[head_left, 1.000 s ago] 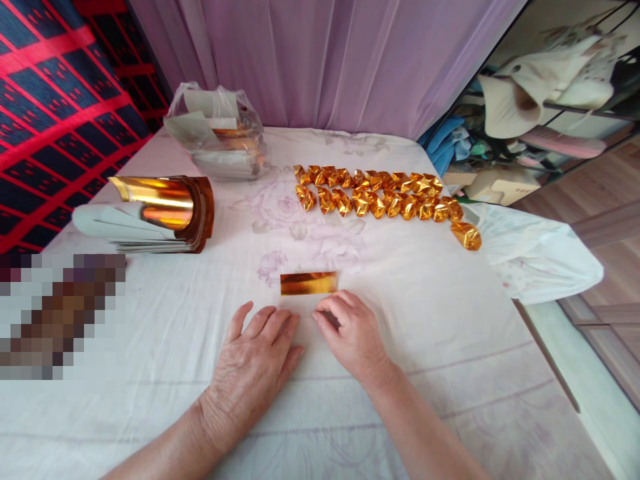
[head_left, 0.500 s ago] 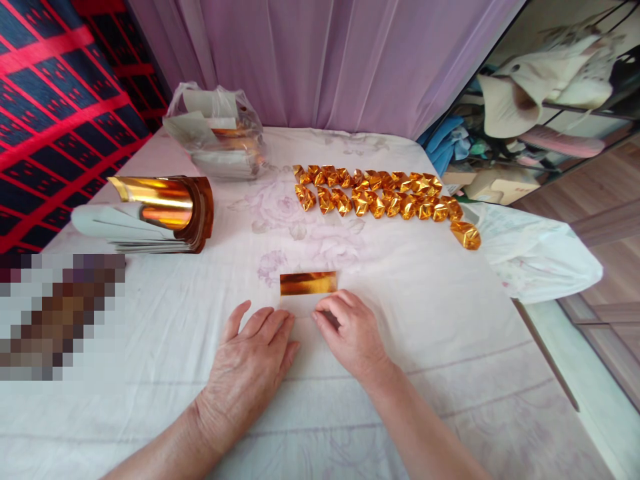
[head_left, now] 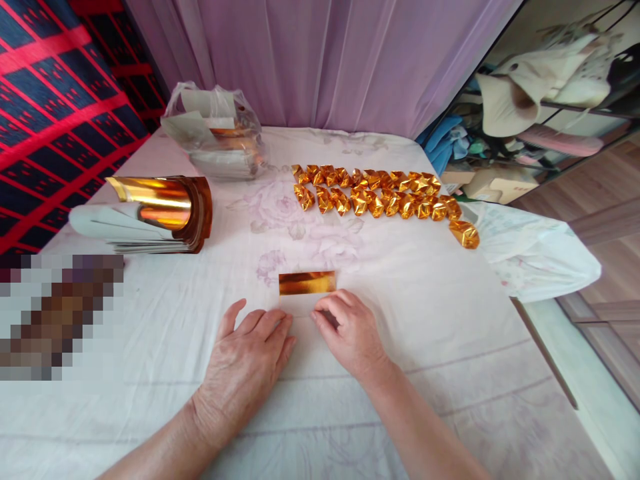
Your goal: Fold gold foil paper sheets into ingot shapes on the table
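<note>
A small sheet of gold foil paper (head_left: 307, 283) lies on the cloth in front of me, its far strip shiny gold and its near part white. My left hand (head_left: 253, 350) rests palm down at the paper's near left corner, fingers stretched out and fingertips touching its edge. With thumb and forefinger together, my right hand (head_left: 350, 330) pinches the paper's near right edge. Its other fingers curl above the paper. Further off, two rows of folded gold foil pieces (head_left: 360, 201) stand on the cloth, with a single folded piece (head_left: 465, 235) at their right end.
A curled stack of foil sheets (head_left: 165, 213) stands at the left. Behind it sits a clear plastic bag (head_left: 215, 133) with more sheets. A white plastic bag (head_left: 545, 253) hangs at the table's right edge. Beyond are a purple curtain (head_left: 320, 60) and a cluttered shelf (head_left: 550, 107).
My left hand has shifted very slightly left and down. The right hand keeps its pinch on the paper, and the whole view has slid a few pixels.
</note>
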The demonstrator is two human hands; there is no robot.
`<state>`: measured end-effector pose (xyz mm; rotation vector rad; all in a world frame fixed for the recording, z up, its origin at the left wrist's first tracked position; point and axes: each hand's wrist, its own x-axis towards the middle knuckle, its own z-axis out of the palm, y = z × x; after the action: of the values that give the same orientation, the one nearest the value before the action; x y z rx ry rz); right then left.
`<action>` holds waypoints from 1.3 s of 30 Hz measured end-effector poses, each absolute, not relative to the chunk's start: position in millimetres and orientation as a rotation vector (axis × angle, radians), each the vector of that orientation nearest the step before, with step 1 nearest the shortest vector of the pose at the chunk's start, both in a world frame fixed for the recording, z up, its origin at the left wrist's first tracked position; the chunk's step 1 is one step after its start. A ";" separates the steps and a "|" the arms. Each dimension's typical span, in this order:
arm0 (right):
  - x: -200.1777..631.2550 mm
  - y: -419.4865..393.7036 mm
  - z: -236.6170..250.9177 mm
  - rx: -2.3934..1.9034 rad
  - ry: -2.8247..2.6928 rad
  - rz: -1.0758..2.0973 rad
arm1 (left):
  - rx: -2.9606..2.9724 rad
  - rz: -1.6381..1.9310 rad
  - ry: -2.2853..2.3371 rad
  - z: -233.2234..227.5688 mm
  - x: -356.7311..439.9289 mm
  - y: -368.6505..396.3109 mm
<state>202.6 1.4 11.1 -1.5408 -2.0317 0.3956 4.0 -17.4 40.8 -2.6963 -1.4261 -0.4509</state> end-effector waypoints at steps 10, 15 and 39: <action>202.3 1.7 11.4 -1.538 -2.028 0.410 | -2.664 -0.453 -1.463 42.6 4.4 -17.7; 201.8 1.6 11.1 -1.532 -2.021 0.403 | -2.654 -0.435 -1.470 44.4 2.5 -17.6; 201.7 1.4 12.2 -1.556 -2.028 0.368 | -2.771 -0.471 -1.403 27.4 4.1 -13.2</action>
<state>201.7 1.4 12.2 -1.5562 -2.0278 0.3677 4.1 -13.2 27.4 -2.7707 -1.4028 -0.4712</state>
